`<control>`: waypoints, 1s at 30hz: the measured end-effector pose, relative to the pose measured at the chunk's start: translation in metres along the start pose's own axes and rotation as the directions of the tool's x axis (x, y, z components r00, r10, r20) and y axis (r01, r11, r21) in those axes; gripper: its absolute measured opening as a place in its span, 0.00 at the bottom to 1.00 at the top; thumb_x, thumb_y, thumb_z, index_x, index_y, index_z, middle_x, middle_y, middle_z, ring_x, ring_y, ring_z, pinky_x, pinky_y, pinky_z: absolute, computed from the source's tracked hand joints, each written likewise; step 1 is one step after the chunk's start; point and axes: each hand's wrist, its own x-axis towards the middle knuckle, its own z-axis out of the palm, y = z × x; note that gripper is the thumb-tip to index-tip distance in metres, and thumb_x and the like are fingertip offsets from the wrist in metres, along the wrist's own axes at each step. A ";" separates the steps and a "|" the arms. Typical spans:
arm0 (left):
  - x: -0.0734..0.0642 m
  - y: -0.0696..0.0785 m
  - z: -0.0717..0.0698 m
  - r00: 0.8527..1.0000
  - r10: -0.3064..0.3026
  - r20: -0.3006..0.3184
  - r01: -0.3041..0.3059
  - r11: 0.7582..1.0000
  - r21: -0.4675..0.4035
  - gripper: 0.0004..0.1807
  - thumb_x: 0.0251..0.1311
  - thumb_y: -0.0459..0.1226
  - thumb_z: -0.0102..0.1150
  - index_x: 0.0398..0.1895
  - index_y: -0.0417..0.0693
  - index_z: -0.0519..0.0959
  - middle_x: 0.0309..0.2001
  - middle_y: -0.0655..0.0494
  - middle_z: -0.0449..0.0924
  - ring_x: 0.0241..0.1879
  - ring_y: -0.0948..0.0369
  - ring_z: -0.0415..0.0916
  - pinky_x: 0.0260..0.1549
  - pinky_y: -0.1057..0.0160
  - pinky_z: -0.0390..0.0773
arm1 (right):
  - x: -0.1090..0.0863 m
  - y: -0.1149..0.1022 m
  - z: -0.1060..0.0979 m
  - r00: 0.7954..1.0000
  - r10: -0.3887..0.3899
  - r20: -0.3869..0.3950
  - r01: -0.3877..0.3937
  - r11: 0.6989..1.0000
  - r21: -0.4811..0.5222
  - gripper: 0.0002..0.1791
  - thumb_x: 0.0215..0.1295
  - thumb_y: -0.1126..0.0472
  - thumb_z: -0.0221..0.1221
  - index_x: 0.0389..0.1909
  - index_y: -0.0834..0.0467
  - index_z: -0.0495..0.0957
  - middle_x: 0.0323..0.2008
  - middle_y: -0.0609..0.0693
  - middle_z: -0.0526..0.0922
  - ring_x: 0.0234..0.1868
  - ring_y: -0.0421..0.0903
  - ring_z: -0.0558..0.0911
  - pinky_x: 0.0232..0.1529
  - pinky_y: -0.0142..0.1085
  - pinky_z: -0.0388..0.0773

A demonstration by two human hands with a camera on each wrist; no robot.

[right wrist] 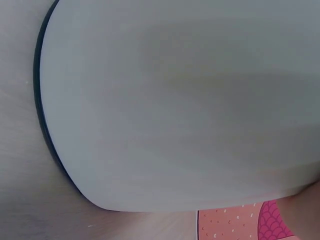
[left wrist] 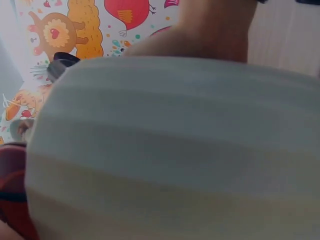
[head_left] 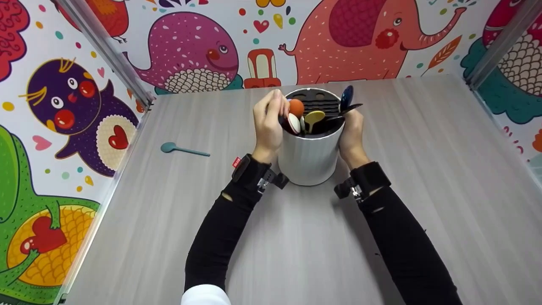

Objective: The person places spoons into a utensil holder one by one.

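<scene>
A white ribbed utensil holder (head_left: 309,161) with a black slotted insert (head_left: 315,95) stands upright on the table between both hands. My left hand (head_left: 267,127) grips its left rim, the fingers bent over the edge beside an orange round-headed utensil (head_left: 296,108). Against the right side, my right hand (head_left: 352,137) holds the wall, its fingers mostly hidden behind. Inside are a gold spoon (head_left: 314,117), a white-and-red utensil head (head_left: 294,123), a dark blue spoon (head_left: 347,96) and a black utensil (head_left: 351,109). The holder's wall fills most of both wrist views (left wrist: 175,130).
A teal spoon (head_left: 190,151) lies on the grey wood-grain table (head_left: 305,237), left of the holder. Cartoon-printed panels (head_left: 190,46) stand along the back and sides. Metal posts (head_left: 106,51) rise at the back corners.
</scene>
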 end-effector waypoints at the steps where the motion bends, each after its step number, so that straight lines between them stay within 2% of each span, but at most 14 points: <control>1: -0.001 -0.002 0.000 1.000 0.011 0.001 -0.011 1.000 0.025 0.22 0.69 0.34 0.36 0.13 0.40 0.61 0.16 0.53 0.60 0.23 0.59 0.61 0.30 0.67 0.63 | 0.000 0.000 0.000 1.000 -0.002 -0.004 0.002 1.000 -0.008 0.16 0.62 0.61 0.45 0.30 0.56 0.83 0.29 0.43 0.85 0.33 0.38 0.81 0.42 0.32 0.76; 5: -0.004 -0.008 -0.002 0.997 0.080 0.011 -0.081 0.985 0.151 0.20 0.68 0.35 0.40 0.17 0.33 0.68 0.22 0.44 0.67 0.32 0.58 0.62 0.41 0.67 0.61 | -0.001 0.002 0.000 1.000 -0.002 -0.021 0.002 1.000 -0.021 0.16 0.60 0.62 0.45 0.28 0.54 0.83 0.29 0.43 0.84 0.33 0.37 0.80 0.42 0.32 0.75; 9: -0.007 -0.012 -0.002 0.989 0.138 0.055 -0.148 0.958 0.245 0.19 0.66 0.36 0.43 0.20 0.35 0.74 0.30 0.44 0.74 0.39 0.58 0.64 0.47 0.66 0.61 | -0.001 0.002 0.000 1.000 -0.013 -0.017 0.013 1.000 -0.029 0.16 0.60 0.62 0.44 0.27 0.54 0.82 0.28 0.43 0.84 0.32 0.38 0.80 0.41 0.32 0.75; 13: -0.007 -0.015 -0.001 0.978 0.170 0.124 -0.201 0.927 0.316 0.20 0.65 0.38 0.40 0.18 0.38 0.74 0.34 0.46 0.76 0.44 0.57 0.66 0.50 0.63 0.62 | -0.001 0.001 0.002 1.000 -0.013 0.005 0.014 1.000 -0.016 0.17 0.62 0.62 0.43 0.28 0.56 0.82 0.28 0.44 0.85 0.31 0.38 0.81 0.40 0.33 0.76; 20: -0.008 -0.016 0.000 0.962 0.202 0.186 -0.260 0.889 0.378 0.21 0.64 0.38 0.28 0.16 0.42 0.65 0.35 0.45 0.76 0.41 0.55 0.67 0.48 0.61 0.62 | -0.001 -0.001 0.001 1.000 0.012 -0.003 -0.012 1.000 -0.011 0.17 0.64 0.61 0.43 0.31 0.56 0.83 0.29 0.43 0.85 0.32 0.39 0.82 0.42 0.33 0.76; 23: -0.009 -0.018 0.000 0.960 0.202 0.193 -0.264 0.884 0.387 0.19 0.64 0.39 0.30 0.19 0.40 0.67 0.36 0.45 0.75 0.41 0.56 0.68 0.47 0.62 0.63 | 0.000 0.000 0.000 1.000 0.017 -0.008 -0.017 1.000 -0.005 0.17 0.64 0.60 0.44 0.32 0.57 0.83 0.29 0.44 0.85 0.33 0.39 0.82 0.42 0.33 0.77; 26: -0.011 -0.022 -0.001 0.951 0.232 0.207 -0.297 0.872 0.389 0.16 0.64 0.38 0.33 0.23 0.39 0.69 0.38 0.46 0.74 0.42 0.57 0.67 0.46 0.62 0.63 | 0.000 0.000 -0.001 1.000 0.017 -0.002 -0.017 1.000 0.014 0.17 0.63 0.60 0.44 0.32 0.59 0.83 0.29 0.46 0.86 0.31 0.40 0.83 0.40 0.33 0.78; 30: -0.013 -0.026 -0.003 0.930 0.282 0.235 -0.359 0.832 0.422 0.15 0.64 0.38 0.36 0.30 0.39 0.73 0.41 0.47 0.74 0.45 0.57 0.67 0.48 0.60 0.64 | 0.000 0.000 -0.001 1.000 -0.011 0.012 0.011 1.000 0.007 0.17 0.63 0.60 0.44 0.32 0.59 0.83 0.29 0.46 0.86 0.30 0.40 0.83 0.39 0.33 0.77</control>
